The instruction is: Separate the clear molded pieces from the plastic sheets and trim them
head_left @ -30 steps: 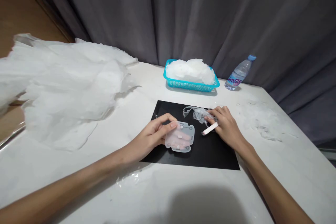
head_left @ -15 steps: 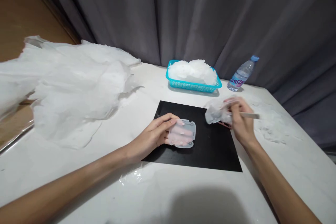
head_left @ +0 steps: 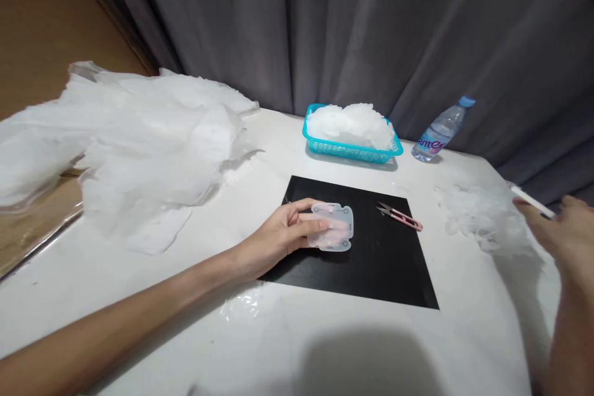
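My left hand (head_left: 288,232) pinches a flat, frosted translucent plastic piece (head_left: 341,241) with notched, lobed edges, held above a black mat (head_left: 371,269). Its thumb lies on the front face, and fingers show through from behind. At the right edge of the view, my right hand (head_left: 570,238) is partly cut off, with a slim white stick-like tool (head_left: 533,201) in it. Just left of that hand lies a heap of clear-white scraps (head_left: 482,213). Pink thread snips (head_left: 403,218) rest on the mat's upper right part, blades pointing left.
A large pile of white sheeting (head_left: 153,142) covers the table's left side. Behind the mat stands a turquoise basket (head_left: 352,151) filled with white, fluffy-looking material. To its right is a water bottle (head_left: 439,133). A grey curtain (head_left: 325,25) hangs along the back.
My right hand has moved right, off the mat, to the scrap heap; the crumpled whitish piece no longer shows in it. The snips are now uncovered. My left thumb has shifted farther onto the plastic piece.
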Motion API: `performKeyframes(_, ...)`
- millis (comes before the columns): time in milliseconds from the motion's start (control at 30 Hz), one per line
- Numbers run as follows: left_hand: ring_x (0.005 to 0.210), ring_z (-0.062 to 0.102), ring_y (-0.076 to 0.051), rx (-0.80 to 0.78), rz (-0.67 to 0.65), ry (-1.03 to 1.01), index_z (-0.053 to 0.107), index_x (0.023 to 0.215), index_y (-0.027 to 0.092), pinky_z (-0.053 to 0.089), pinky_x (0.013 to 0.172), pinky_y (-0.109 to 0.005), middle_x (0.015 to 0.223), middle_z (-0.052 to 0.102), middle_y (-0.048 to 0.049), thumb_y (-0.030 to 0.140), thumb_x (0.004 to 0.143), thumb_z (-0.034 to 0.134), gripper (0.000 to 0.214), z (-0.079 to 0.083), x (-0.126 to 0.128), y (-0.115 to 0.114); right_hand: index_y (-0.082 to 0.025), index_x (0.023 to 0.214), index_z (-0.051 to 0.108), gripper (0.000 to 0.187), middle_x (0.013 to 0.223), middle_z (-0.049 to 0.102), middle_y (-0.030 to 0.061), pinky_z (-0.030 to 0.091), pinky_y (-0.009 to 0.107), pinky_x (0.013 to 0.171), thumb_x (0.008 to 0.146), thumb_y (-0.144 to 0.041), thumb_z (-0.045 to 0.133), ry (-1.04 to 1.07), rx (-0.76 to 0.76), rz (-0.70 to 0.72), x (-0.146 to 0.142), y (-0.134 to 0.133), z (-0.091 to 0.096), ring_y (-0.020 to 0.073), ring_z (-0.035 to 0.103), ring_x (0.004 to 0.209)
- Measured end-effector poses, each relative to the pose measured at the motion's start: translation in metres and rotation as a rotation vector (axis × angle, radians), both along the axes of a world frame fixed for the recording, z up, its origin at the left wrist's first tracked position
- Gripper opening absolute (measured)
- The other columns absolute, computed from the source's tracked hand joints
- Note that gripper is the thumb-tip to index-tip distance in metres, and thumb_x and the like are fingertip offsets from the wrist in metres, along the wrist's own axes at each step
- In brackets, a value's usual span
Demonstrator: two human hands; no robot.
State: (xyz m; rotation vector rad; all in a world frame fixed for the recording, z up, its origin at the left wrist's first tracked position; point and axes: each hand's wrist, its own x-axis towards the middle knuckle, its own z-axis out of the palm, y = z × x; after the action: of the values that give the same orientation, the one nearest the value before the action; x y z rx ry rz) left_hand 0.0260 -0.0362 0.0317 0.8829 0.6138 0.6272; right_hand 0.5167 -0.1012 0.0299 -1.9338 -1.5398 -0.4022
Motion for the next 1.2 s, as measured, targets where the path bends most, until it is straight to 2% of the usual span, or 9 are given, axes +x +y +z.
performKeyframes(67, 0.101, 0.078, -0.023, 0.045, -0.003, 0.02, 0.071, 0.121, 0.015, 0.055, 0.1, -0.036, 0.109, 0.082, -0.0105, 0.022, 0.091, 0.08, 0.032, -0.002, 0.0, -0.001, -0.028, 0.129, 0.066, 0.066, 0.11, 0.065, 0.0278, 0.031, 0.08, 0.09, 0.088, -0.078, 0.052, -0.069, 0.069, -0.283, -0.031, 0.008, -0.002, 0.061, 0.044, 0.129)
performKeyframes(100, 0.103, 0.078, -0.023, 0.074, -0.004, 0.041, 0.071, 0.123, 0.015, 0.054, 0.101, -0.035, 0.112, 0.082, -0.0109, 0.025, 0.092, 0.079, 0.034, -0.003, 0.0, -0.001, -0.025, 0.132, 0.064, 0.069, 0.117, 0.065, 0.0279, 0.032, 0.078, 0.093, 0.091, -0.077, 0.048, -0.077, 0.006, -0.247, -0.052, 0.013, -0.003, 0.0584, 0.047, 0.127)
performKeyframes(200, 0.109, 0.074, -0.025, 0.157, -0.001, 0.115, 0.072, 0.127, 0.015, 0.052, 0.099, -0.034, 0.122, 0.079, -0.0121, 0.034, 0.094, 0.076, 0.038, -0.004, -0.002, 0.0, -0.02, 0.116, 0.07, 0.071, 0.107, 0.069, 0.0215, 0.04, 0.069, 0.097, 0.093, -0.08, 0.04, 0.019, -0.106, 0.107, -0.117, 0.031, -0.014, 0.0394, 0.064, 0.092)
performKeyframes(267, 0.108, 0.073, -0.024, 0.176, 0.006, 0.141, 0.072, 0.127, 0.016, 0.052, 0.093, -0.031, 0.123, 0.078, -0.0118, 0.036, 0.094, 0.076, 0.039, -0.004, -0.002, 0.0, -0.021, 0.115, 0.069, 0.063, 0.107, 0.069, 0.017, 0.049, 0.056, 0.09, 0.092, -0.077, 0.051, 0.129, -0.199, 0.334, -0.154, 0.038, -0.023, 0.0344, 0.062, 0.095)
performKeyframes(367, 0.098, 0.074, -0.02, 0.155, 0.018, 0.116, 0.072, 0.123, 0.016, 0.053, 0.085, -0.027, 0.115, 0.08, -0.0094, 0.035, 0.093, 0.077, 0.036, -0.002, -0.001, 0.0, -0.023, 0.103, 0.069, 0.039, 0.1, 0.067, 0.0096, 0.052, 0.04, 0.076, 0.097, -0.061, 0.06, 0.27, -0.268, 0.523, -0.194, 0.036, -0.027, 0.0248, 0.062, 0.085)
performKeyframes(500, 0.089, 0.075, -0.016, 0.12, 0.049, 0.092, 0.07, 0.121, 0.017, 0.054, 0.084, -0.024, 0.102, 0.081, -0.006, 0.03, 0.086, 0.085, 0.04, -0.001, 0.0, -0.001, -0.024, 0.095, 0.069, 0.026, 0.093, 0.065, 0.0048, 0.05, 0.034, 0.072, 0.103, -0.046, 0.059, 0.32, -0.411, 0.643, -0.222, 0.024, -0.019, 0.0216, 0.064, 0.084)
performKeyframes(633, 0.085, 0.074, -0.016, 0.121, 0.078, 0.113, 0.068, 0.116, 0.018, 0.057, 0.081, -0.024, 0.099, 0.08, -0.0039, 0.025, 0.075, 0.093, 0.049, -0.003, 0.0, -0.001, -0.025, 0.098, 0.072, 0.024, 0.09, 0.069, 0.0036, 0.05, 0.036, 0.076, 0.103, -0.046, 0.06, 0.25, -0.415, 0.637, -0.222, 0.02, -0.015, 0.0227, 0.066, 0.086)
performKeyframes(833, 0.085, 0.069, -0.015, 0.199, 0.099, 0.212, 0.073, 0.111, 0.021, 0.057, 0.077, -0.024, 0.093, 0.074, -0.0003, 0.029, 0.071, 0.096, 0.046, -0.003, -0.002, -0.003, -0.017, 0.115, 0.075, 0.06, 0.106, 0.07, 0.0157, 0.051, 0.046, 0.084, 0.102, -0.068, 0.046, -0.06, -0.196, 0.308, -0.179, 0.032, -0.036, 0.0343, 0.064, 0.1)
performKeyframes(1200, 0.072, 0.068, -0.012, 0.232, 0.037, 0.18, 0.068, 0.086, 0.016, 0.052, 0.067, -0.02, 0.08, 0.074, 0.0002, 0.03, 0.078, 0.091, 0.027, 0.008, -0.004, -0.004, -0.015, 0.104, 0.074, 0.052, 0.098, 0.069, 0.0125, 0.044, 0.034, 0.063, 0.112, -0.044, 0.031, -0.256, -0.286, 0.335, -0.163, 0.031, -0.044, 0.0258, 0.067, 0.086)
